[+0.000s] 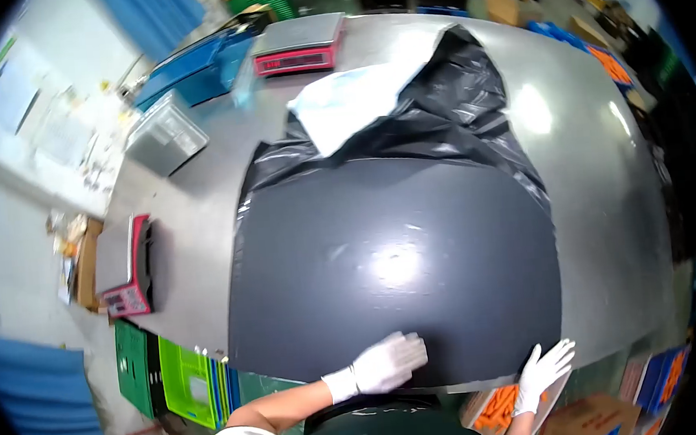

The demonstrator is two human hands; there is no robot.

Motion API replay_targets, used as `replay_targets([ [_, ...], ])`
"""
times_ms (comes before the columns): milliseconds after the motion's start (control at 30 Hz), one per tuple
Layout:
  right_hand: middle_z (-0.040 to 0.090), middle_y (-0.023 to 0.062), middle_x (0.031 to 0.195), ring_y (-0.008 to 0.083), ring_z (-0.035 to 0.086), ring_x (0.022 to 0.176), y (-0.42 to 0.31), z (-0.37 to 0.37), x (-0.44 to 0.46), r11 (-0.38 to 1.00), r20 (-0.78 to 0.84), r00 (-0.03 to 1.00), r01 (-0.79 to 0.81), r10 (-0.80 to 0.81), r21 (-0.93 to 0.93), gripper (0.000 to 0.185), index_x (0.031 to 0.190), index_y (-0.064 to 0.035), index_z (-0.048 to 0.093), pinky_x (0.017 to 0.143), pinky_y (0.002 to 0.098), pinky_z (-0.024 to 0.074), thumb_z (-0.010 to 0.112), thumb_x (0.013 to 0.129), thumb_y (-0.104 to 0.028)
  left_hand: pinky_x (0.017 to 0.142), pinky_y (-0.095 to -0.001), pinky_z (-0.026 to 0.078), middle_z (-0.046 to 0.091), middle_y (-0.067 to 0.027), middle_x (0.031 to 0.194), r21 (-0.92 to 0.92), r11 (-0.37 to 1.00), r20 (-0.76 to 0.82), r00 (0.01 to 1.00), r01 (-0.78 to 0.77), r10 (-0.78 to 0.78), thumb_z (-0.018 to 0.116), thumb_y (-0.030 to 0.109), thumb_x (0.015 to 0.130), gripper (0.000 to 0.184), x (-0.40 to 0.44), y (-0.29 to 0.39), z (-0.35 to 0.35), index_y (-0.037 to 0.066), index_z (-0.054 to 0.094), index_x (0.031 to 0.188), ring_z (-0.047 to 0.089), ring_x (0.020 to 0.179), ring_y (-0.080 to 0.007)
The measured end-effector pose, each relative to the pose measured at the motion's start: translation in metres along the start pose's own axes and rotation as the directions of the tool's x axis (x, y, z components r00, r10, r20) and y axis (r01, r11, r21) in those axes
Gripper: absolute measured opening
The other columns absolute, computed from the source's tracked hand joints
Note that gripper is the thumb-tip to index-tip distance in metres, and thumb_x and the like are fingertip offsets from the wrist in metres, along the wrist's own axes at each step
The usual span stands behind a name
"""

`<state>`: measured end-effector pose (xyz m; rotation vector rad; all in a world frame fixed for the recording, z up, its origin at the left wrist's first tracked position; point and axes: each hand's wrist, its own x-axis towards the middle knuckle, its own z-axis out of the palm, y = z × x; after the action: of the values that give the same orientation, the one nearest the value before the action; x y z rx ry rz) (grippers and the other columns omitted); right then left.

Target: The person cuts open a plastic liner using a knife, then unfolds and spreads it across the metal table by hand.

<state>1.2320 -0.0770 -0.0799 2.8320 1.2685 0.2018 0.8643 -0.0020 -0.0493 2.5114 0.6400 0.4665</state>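
A large dark grey sheet (325, 244) lies flat on the metal table (592, 198). Crumpled black plastic (460, 86) is bunched along its far edge, with a white sheet or bag (355, 102) on top. My left hand (391, 364), in a white glove, rests over the near part of the dark sheet, fingers out and holding nothing visible. At the sheet's near right corner is my right hand (544, 370), also gloved, with its fingers spread and nothing in it.
Red scales stand at the back (298, 45) and left (127, 267). A clear-lidded container (166, 134) is at the back left. Green crates (185, 382) are below the left edge. A box of orange items (498, 408) sits below the near edge, beside a cardboard box (585, 421).
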Motion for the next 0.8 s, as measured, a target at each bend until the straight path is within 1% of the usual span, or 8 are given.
replay_targets([
  [167, 0.027, 0.0269, 0.146, 0.0413, 0.021, 0.137, -0.199, -0.048, 0.02, 0.566, -0.225, 0.676, 0.72, -0.701, 0.402, 0.072, 0.138, 0.0081, 0.03, 0.112, 0.0493, 0.0144, 0.063, 0.079, -0.018, 0.106, -0.057, 0.023, 0.033, -0.025, 0.141, 0.275, 0.723, -0.203, 0.774, 0.633, -0.6, 0.063, 0.04, 0.08, 0.07, -0.083, -0.043, -0.041, 0.006, 0.039, 0.136, 0.028, 0.133, -0.0418],
  [400, 0.023, 0.0283, 0.147, 0.0415, 0.018, 0.139, -0.389, -0.053, -0.056, 0.489, -0.121, 0.546, 0.812, -0.829, 0.317, 0.085, 0.141, 0.0066, 0.025, 0.113, 0.0503, 0.0112, 0.06, 0.082, -0.044, 0.11, -0.0546, 0.015, 0.029, -0.0322, 0.141, 0.183, 0.36, -0.379, 0.404, 0.915, -0.833, 0.065, 0.04, 0.078, 0.083, -0.248, -0.028, -0.062, -0.01, 0.032, 0.136, 0.023, 0.135, -0.0456],
  [433, 0.029, 0.0289, 0.144, 0.0423, 0.023, 0.136, -0.413, -0.075, -0.132, 0.203, -0.012, 0.251, 0.807, -0.968, 0.554, 0.086, 0.137, 0.0054, 0.034, 0.112, 0.0517, 0.0152, 0.065, 0.076, -0.046, 0.11, -0.0568, 0.014, 0.029, -0.0324, 0.141, 0.176, 0.298, -0.327, 0.341, 0.938, -0.881, 0.066, 0.037, 0.077, 0.082, -0.281, -0.019, -0.065, -0.01, 0.032, 0.135, 0.023, 0.135, -0.0448],
  [567, 0.042, 0.026, 0.131, 0.0388, 0.039, 0.124, -0.428, -0.117, -0.285, -0.356, -0.161, -0.331, 0.695, -0.93, 0.624, 0.076, 0.124, 0.0071, 0.043, 0.104, 0.0446, 0.0308, 0.068, 0.073, -0.044, 0.111, -0.0586, 0.008, 0.029, -0.0295, 0.143, 0.116, 0.179, -0.377, 0.21, 0.977, -0.902, 0.063, 0.026, 0.076, 0.076, -0.338, -0.003, -0.068, -0.011, 0.032, 0.135, 0.02, 0.137, -0.0451],
  [667, 0.045, 0.0243, 0.131, 0.0351, 0.043, 0.123, -0.407, -0.111, -0.297, -0.621, -0.406, -0.492, 0.434, -0.77, 0.652, 0.072, 0.127, 0.005, 0.045, 0.102, 0.0432, 0.0341, 0.067, 0.076, -0.041, 0.112, -0.057, 0.006, 0.024, -0.0297, 0.146, 0.046, 0.084, -0.458, 0.096, 0.995, -0.884, 0.053, 0.023, 0.082, 0.069, -0.374, 0.01, -0.082, -0.011, 0.029, 0.138, 0.016, 0.138, -0.0464],
  [733, 0.054, 0.0211, 0.113, 0.0359, 0.05, 0.11, -0.422, -0.148, -0.222, -0.148, -0.093, -0.115, 0.773, -0.989, 0.616, 0.051, 0.113, -0.0001, 0.055, 0.092, 0.0433, 0.041, 0.068, 0.069, -0.023, 0.112, -0.0538, 0.006, 0.019, -0.0284, 0.149, -0.039, 0.016, -0.507, -0.005, 0.999, -0.862, 0.043, 0.028, 0.089, 0.067, -0.398, 0.015, -0.081, -0.009, 0.024, 0.141, 0.013, 0.139, -0.0446],
  [767, 0.054, 0.0212, 0.104, 0.038, 0.051, 0.104, -0.433, -0.158, -0.176, 0.328, 0.161, 0.287, 0.805, -0.944, 0.494, 0.044, 0.105, 0.0017, 0.055, 0.088, 0.0449, 0.0418, 0.063, 0.066, -0.016, 0.113, -0.0525, 0.007, 0.018, -0.0277, 0.149, -0.068, -0.026, -0.511, -0.057, 0.997, -0.858, 0.04, 0.029, 0.091, 0.066, -0.408, 0.016, -0.075, -0.009, 0.023, 0.142, 0.012, 0.14, -0.0437],
  [800, 0.052, 0.0274, 0.107, 0.0409, 0.049, 0.105, -0.421, -0.114, -0.126, 0.48, -0.043, 0.633, 0.627, -0.773, 0.613, 0.044, 0.108, 0.0055, 0.053, 0.09, 0.0462, 0.0397, 0.059, 0.069, -0.016, 0.113, -0.0512, 0.007, 0.018, -0.027, 0.15, -0.093, -0.065, -0.515, -0.104, 0.994, -0.851, 0.038, 0.03, 0.093, 0.065, -0.418, 0.019, -0.068, -0.008, 0.022, 0.143, 0.012, 0.14, -0.0427],
])
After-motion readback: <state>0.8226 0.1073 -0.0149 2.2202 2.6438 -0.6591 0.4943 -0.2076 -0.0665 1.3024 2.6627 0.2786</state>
